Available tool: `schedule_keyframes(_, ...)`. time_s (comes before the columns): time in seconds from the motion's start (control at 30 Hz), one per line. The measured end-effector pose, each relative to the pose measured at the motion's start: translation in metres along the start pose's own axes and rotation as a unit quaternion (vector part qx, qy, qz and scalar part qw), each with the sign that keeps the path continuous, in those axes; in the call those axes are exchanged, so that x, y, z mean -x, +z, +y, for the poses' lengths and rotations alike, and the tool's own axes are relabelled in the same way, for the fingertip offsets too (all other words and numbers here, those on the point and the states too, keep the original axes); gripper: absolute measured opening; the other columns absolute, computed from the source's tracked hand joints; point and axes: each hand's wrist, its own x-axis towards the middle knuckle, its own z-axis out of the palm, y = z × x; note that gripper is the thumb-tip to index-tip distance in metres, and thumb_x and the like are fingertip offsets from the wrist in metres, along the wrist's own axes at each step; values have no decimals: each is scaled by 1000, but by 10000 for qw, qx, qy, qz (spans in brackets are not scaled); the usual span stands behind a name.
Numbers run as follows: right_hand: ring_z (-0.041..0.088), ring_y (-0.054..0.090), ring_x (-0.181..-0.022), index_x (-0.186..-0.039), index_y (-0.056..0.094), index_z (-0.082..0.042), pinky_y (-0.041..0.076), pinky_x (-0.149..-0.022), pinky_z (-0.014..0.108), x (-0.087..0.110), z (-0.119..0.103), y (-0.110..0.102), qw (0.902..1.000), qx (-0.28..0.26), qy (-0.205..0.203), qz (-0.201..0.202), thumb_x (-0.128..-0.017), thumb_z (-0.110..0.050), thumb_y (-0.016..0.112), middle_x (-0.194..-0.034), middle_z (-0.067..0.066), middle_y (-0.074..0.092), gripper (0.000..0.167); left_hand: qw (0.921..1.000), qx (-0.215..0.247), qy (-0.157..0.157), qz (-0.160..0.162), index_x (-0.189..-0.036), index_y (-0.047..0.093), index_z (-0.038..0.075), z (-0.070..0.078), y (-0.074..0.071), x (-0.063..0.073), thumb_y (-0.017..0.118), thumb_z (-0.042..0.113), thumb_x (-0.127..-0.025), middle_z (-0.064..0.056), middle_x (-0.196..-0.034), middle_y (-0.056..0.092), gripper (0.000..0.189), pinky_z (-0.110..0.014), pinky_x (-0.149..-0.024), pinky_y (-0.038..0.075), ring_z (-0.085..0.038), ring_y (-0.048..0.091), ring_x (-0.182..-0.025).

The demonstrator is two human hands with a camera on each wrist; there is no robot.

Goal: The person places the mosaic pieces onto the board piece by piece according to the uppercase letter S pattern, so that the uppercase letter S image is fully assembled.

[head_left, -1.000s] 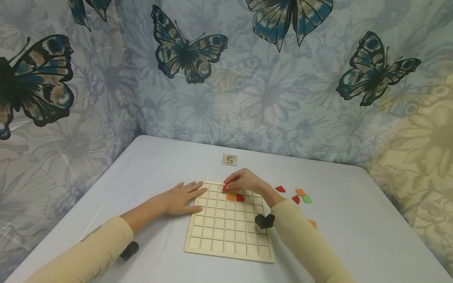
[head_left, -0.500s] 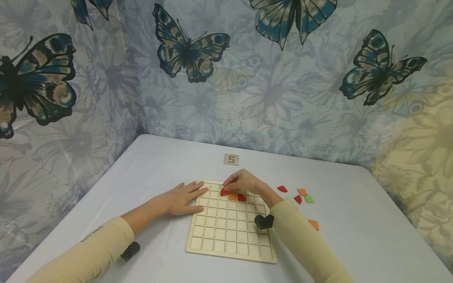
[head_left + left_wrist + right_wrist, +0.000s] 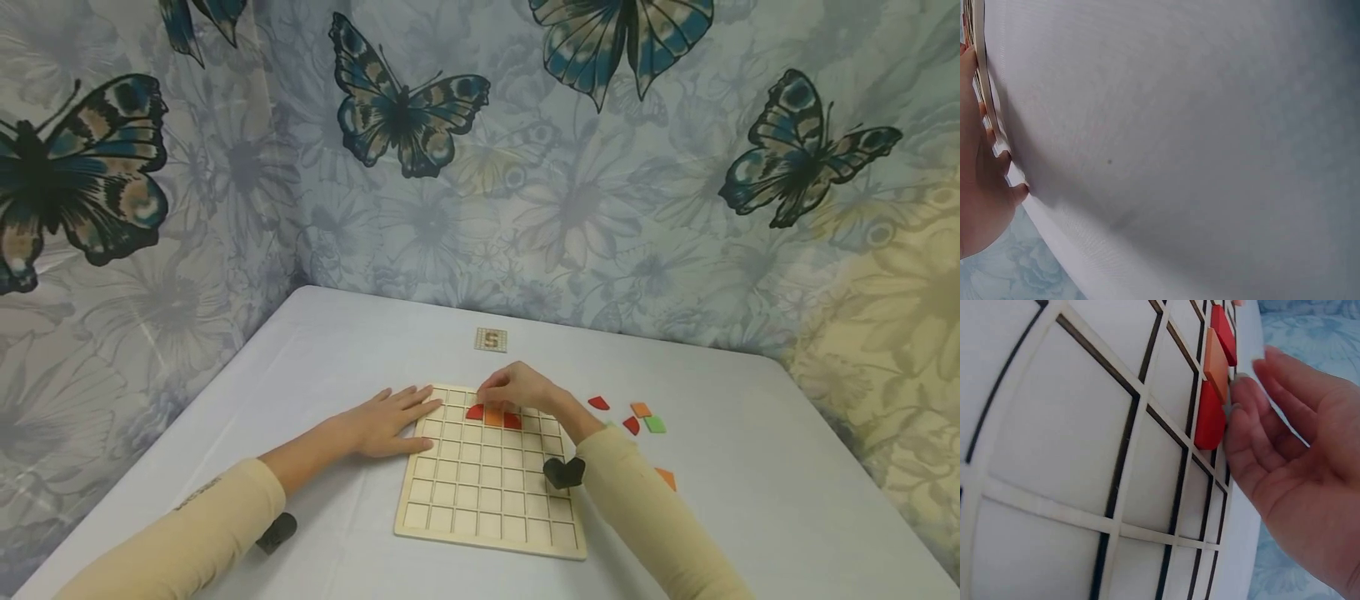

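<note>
My left hand lies flat with spread fingers on the left edge of the wooden grid board; the left wrist view shows part of that hand at the board's side. My right hand is over the board's upper rows, its fingers bent. In the right wrist view the fingertips of this hand are beside the tiles, with nothing visibly pinched. Three tiles form a row on the board: a rounded red tile, an orange tile and another red tile.
Loose tiles lie on the white table right of the board: a red one, another red one, an orange one, a green one and an orange one. A small patterned card lies behind the board.
The red tile that my right hand held has come down at the left of the orange tile. My right fingers have since shifted slightly right, off it. The left hand stays put.
</note>
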Motion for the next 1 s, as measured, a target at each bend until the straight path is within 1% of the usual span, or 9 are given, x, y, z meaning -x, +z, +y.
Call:
schedule_keyframes(0.1, 15, 55, -64, -103, 71, -2, 46, -58, 27, 0, 2, 2, 9995, -314, -57, 59, -95, -21, 62, -78, 5, 65, 22, 10000, 37, 52, 15, -154, 21, 21, 0, 0, 0, 37, 63, -95, -4, -158, 12, 75, -54, -111, 11, -27, 12, -143)
schedule_keyframes(0.2, 16, 53, -65, -109, 69, -1, 45, -58, 27, -1, 3, 4, 9985, -535, -126, 10, -96, -22, 60, -81, 7, 64, 26, 9999, 63, 104, 35, -154, 22, 20, 1, 1, 0, 37, 63, -95, -5, -158, 13, 75, -55, -110, 11, -29, 12, -143)
schedule_keyframes(0.33, 15, 60, -80, -112, 69, -4, 48, -69, 28, -2, 0, 6, 9988, -387, -303, -57, -97, -23, 59, -93, 5, 69, 27, 9999, 34, 124, 62, -154, 22, 20, 0, 1, 0, 37, 63, -95, -4, -158, 12, 74, -55, -110, 11, -29, 12, -143)
schedule_keyframes(0.43, 16, 63, -90, -113, 68, -4, 49, -77, 30, -2, -2, 8, 9986, -270, -430, -120, -97, -22, 58, -98, 5, 70, 26, 9999, 18, 124, 66, -154, 22, 21, 0, 1, -1, 36, 64, -95, -4, -158, 13, 74, -55, -110, 11, -29, 12, -143)
schedule_keyframes(0.57, 19, 63, -95, -113, 68, -4, 50, -79, 34, -1, -1, 12, 9980, -306, -510, -233, -97, -21, 58, -99, 6, 70, 25, 9999, 11, 129, 64, -154, 22, 21, -1, 3, -1, 36, 65, -94, -5, -158, 13, 75, -56, -110, 11, -29, 13, -143)
schedule_keyframes(0.8, 18, 63, -95, -111, 69, -6, 50, -79, 35, 0, 0, 14, 9977, -247, -584, -241, -97, -19, 58, -99, 4, 70, 22, 9999, -12, 96, 75, -154, 23, 20, 0, 2, 0, 36, 64, -94, -4, -158, 14, 75, -56, -110, 11, -29, 13, -143)
schedule_keyframes(1.0, 19, 64, -99, -113, 67, -5, 47, -90, 42, 1, -1, 14, 9972, -320, -586, -331, -97, -16, 57, -101, 4, 70, 23, 9999, -82, 114, 98, -154, 23, 21, 0, 1, 0, 35, 65, -94, -4, -158, 13, 75, -56, -110, 12, -29, 13, -143)
